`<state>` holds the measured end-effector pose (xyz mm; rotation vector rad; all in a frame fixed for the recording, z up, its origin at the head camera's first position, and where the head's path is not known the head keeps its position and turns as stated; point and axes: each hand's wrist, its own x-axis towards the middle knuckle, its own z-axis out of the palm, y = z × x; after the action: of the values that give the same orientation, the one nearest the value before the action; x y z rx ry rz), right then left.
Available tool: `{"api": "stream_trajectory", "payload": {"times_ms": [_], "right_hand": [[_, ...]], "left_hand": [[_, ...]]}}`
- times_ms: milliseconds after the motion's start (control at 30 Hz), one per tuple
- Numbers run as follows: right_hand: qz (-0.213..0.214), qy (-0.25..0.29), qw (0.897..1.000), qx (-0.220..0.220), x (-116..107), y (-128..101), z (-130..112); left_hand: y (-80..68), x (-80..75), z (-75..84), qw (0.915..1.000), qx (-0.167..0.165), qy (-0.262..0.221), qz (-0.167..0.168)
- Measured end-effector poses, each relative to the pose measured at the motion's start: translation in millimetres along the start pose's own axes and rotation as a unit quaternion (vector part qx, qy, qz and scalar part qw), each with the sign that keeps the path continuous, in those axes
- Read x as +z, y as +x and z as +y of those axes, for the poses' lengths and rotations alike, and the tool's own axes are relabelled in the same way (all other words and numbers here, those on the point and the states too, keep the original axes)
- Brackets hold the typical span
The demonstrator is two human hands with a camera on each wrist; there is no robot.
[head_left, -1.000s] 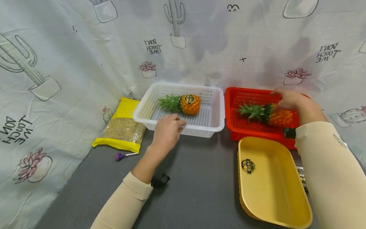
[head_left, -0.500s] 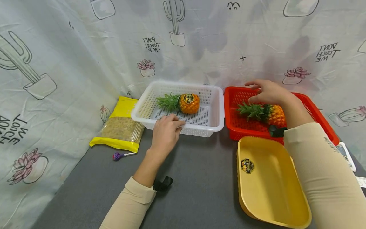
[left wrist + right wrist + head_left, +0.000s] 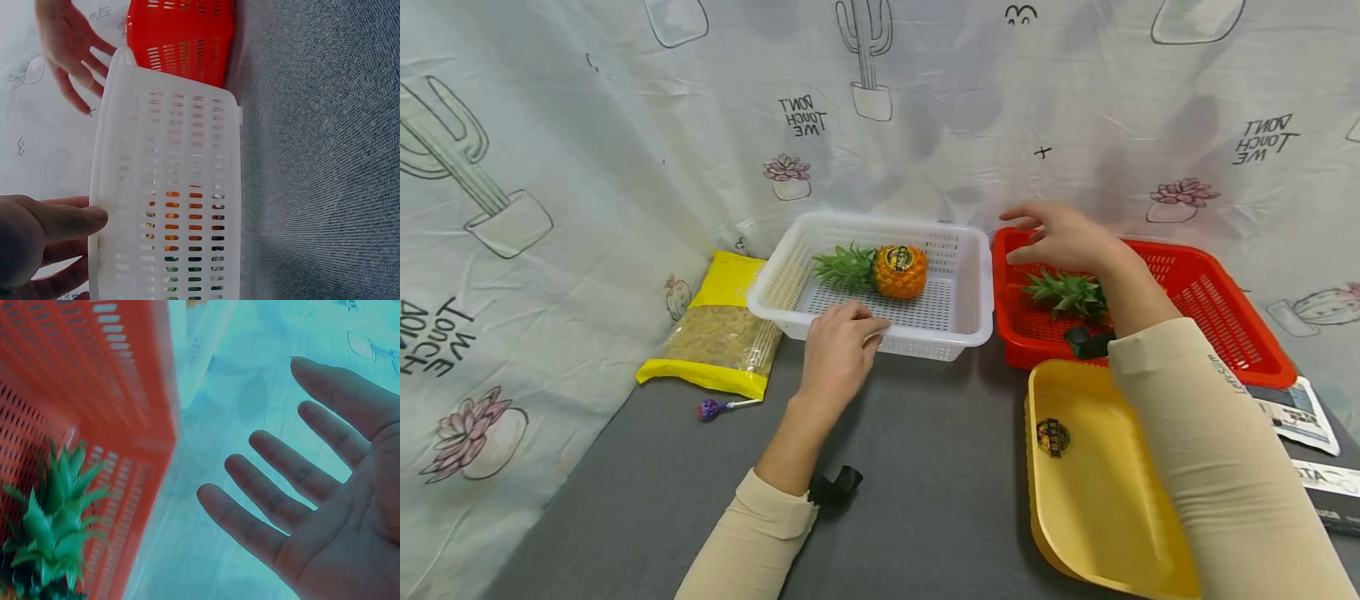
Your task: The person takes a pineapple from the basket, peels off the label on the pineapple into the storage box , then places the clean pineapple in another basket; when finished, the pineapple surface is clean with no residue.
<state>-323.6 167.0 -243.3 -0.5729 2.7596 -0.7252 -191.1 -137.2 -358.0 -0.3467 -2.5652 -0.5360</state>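
Observation:
My left hand (image 3: 838,350) grips the front rim of a white plastic basket (image 3: 970,327), its thumb outside the rim and its other fingers over the inner side. Inside that basket a small pineapple (image 3: 901,282) lies on its side, its green leaves to the left. Above the left part of a red plastic basket (image 3: 1213,287) hovers my right hand (image 3: 1067,237), fingers spread and holding nothing. A second pineapple (image 3: 1063,293) lies in the red basket; my right forearm hides most of its body, and the right wrist view shows its leaves (image 3: 56,519).
A yellow tray (image 3: 1097,500) stands in front of the red basket, partly under my right sleeve. At left lie a yellow bag (image 3: 718,346) of tan filling and a lollipop (image 3: 711,408). Flat packages (image 3: 1303,417) lie at right. A printed curtain (image 3: 925,108) hangs behind.
My right hand has moved left and up, away from the pineapple in the red basket towards the white basket's side. My left hand has stayed on the white rim.

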Motion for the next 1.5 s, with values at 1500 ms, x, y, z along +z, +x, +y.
{"api": "stream_trajectory", "payload": {"times_ms": [1500], "right_hand": [[-0.072,-0.002,0.997,0.042,76.5,118.3,-49.8]], "left_hand": [[5.2,-1.8,-2.0,0.9998,0.009,-0.011,-0.016]]}}
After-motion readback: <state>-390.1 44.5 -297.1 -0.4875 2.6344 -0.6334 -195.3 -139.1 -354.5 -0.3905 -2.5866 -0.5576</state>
